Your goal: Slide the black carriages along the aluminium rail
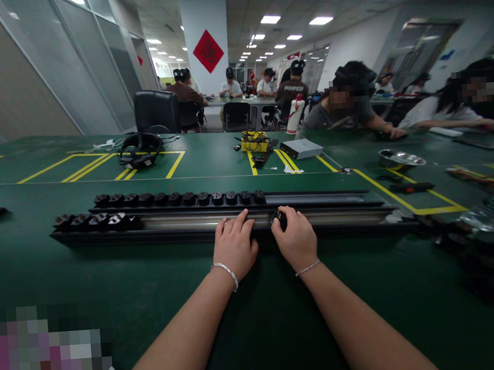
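Head view, centre of the frame: our right hand (296, 238) has thumb and forefinger closed in a pinch around a small round black piece, apparently plastic (278, 222), at the long black trough with a shiny silver-grey strip along its inside (182, 223). Whether the piece sits in the trough or is held just above it, we cannot tell. Just left of it, our left hand (235, 242) lies palm down over the same trough, fingers loosely spread and slightly bent; we see nothing gripped in them.

At the trough's left end stand four black pieces with bright metal prongs (116, 219). Behind, a slimmer black rail (319, 197) carries a row of twelve round black knob-like pieces (203, 199) on its left part. Everything lies on the dark green tabletop (144, 293).

We judge the pinched piece light, hard and a little slick, best taken by its round sides, clear of any prongs, which might bend. The trough looks stiff, smooth and awkwardly long; we would steady it by its outer walls, since the polished strip probably slips and marks easily.
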`<act>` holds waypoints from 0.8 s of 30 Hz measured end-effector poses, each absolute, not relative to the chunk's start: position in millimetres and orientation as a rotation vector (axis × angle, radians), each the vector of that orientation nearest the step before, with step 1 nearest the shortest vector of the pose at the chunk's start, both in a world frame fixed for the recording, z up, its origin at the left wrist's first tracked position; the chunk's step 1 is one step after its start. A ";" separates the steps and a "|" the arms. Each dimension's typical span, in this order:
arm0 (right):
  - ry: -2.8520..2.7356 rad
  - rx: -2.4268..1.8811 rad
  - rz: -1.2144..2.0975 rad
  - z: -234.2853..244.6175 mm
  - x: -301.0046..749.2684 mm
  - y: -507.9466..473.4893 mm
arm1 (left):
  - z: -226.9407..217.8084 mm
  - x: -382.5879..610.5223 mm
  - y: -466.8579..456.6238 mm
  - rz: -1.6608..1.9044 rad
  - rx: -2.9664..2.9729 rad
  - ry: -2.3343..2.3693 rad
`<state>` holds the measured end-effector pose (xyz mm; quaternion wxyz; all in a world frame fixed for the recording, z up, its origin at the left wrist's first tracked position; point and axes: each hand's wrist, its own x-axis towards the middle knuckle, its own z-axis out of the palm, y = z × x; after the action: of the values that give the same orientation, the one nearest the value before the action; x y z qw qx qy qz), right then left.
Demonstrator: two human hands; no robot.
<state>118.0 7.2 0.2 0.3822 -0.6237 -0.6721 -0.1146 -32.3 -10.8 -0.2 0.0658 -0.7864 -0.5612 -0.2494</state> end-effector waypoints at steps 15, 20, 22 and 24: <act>-1.725 -1.556 -0.311 0.5 119.3 7.5 | 2.5 -32.4 -12.6 -0.757 -2.375 -1.705; -1.755 -1.597 -0.299 2.0 120.8 7.6 | 2.4 -32.6 -12.6 -0.753 -2.379 -1.696; -1.758 -1.602 -0.287 1.7 121.1 7.8 | 1.9 -32.7 -12.4 -0.751 -2.374 -1.695; -1.748 -1.597 -0.281 0.9 121.0 8.0 | 1.2 -32.8 -12.2 -0.754 -2.371 -1.693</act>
<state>121.0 8.0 0.9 0.3696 -0.6223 -0.6813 -0.1095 -32.8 -12.2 1.2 0.0659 -0.7862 -0.5613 -0.2500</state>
